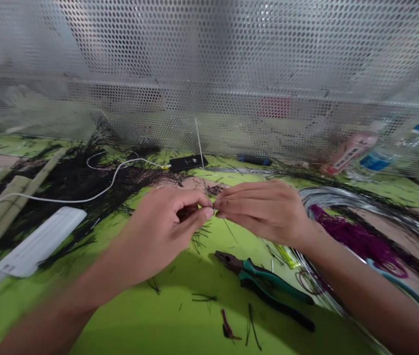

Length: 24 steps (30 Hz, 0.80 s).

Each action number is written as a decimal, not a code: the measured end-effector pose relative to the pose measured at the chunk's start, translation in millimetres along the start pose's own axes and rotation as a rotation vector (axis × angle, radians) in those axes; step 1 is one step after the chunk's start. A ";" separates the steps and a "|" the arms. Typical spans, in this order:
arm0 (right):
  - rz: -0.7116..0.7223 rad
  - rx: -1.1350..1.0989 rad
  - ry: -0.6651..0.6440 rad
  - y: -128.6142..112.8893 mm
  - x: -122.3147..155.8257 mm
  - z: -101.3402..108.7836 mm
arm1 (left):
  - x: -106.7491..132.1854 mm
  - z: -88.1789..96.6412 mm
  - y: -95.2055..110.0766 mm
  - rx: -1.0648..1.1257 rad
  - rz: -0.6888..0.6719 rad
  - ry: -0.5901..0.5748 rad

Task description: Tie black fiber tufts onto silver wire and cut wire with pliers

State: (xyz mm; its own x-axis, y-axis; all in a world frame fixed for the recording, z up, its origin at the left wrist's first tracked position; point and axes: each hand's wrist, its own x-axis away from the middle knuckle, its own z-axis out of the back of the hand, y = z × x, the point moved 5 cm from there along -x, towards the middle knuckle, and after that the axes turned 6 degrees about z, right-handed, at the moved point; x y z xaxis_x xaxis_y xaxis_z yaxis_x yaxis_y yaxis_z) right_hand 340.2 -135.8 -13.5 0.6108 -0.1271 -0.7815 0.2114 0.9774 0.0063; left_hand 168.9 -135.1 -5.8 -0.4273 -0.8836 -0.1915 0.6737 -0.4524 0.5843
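Observation:
Above the green tabletop, my left hand (168, 217) and my right hand (264, 209) meet fingertip to fingertip. Both are closed in a pinch on a thin dark wire (229, 229), whose loose end slants down to the right below the fingers. The exact spot where it is gripped is mostly covered by the fingertips. Just under my right hand lies a pair of pliers (264, 286) with green and black handles, jaws toward the upper left. Short dark wire scraps (204, 298) and a small dark red piece (227, 325) lie nearer to me.
A perforated metal panel (209, 59) rises behind the table. On the left are black fibre strands (94, 182), flat strips (20, 207), a white power bank (42, 241) and a cabled black device (187, 162). On the right are coiled silvery wire (327, 195), purple cord (353, 241) and bottles (375, 160).

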 end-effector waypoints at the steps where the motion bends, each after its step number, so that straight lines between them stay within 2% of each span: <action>1: -0.102 -0.051 -0.003 3.0 -0.6 -0.4 | -0.5 -0.5 -0.3 -0.003 -0.003 0.004; 4: -0.492 -0.287 -0.057 17.8 -0.5 -2.7 | -1.8 -3.1 0.2 -0.008 -0.025 -0.002; 7: -0.824 -0.662 -0.219 31.0 0.3 -9.9 | -2.6 -5.8 4.5 -0.025 -0.084 -0.005; 9: -0.924 -0.875 -0.382 33.2 -0.5 -14.5 | -2.9 -7.7 6.6 -0.043 -0.112 -0.016; 10: -0.923 -0.891 -0.446 33.6 -1.4 -14.8 | -3.1 -7.9 6.6 -0.053 -0.114 -0.017; 12: -0.807 -0.658 -0.456 36.0 -5.1 -9.6 | -3.6 -6.0 4.2 -0.054 -0.089 0.000; 13: -0.680 -0.439 -0.370 35.5 -9.2 -3.0 | -3.9 -3.8 2.2 -0.039 -0.069 0.021; 15: -0.351 0.003 -0.104 22.6 -14.9 12.8 | -4.1 0.4 -1.5 0.010 -0.033 0.052; 17: -0.064 0.241 0.092 3.5 -10.5 18.9 | -4.3 2.2 -3.6 0.056 -0.010 0.044; 19: 0.084 0.306 0.099 -6.1 -3.2 14.6 | -4.2 2.1 -3.5 0.068 -0.006 0.020; 22: 0.171 0.350 0.007 -9.4 2.3 8.8 | -3.1 3.3 -0.3 0.049 -0.031 0.026; 24: 0.220 0.408 0.008 -11.6 2.0 11.6 | -1.5 4.7 2.1 0.049 -0.051 0.035</action>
State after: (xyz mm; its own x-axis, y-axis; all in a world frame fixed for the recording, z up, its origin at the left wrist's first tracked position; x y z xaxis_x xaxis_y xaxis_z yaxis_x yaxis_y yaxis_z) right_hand 347.8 -149.4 -7.8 0.6691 0.0788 -0.7390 0.3614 0.8344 0.4162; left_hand 168.2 -134.2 -0.6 -0.4380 -0.8638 -0.2490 0.6211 -0.4911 0.6108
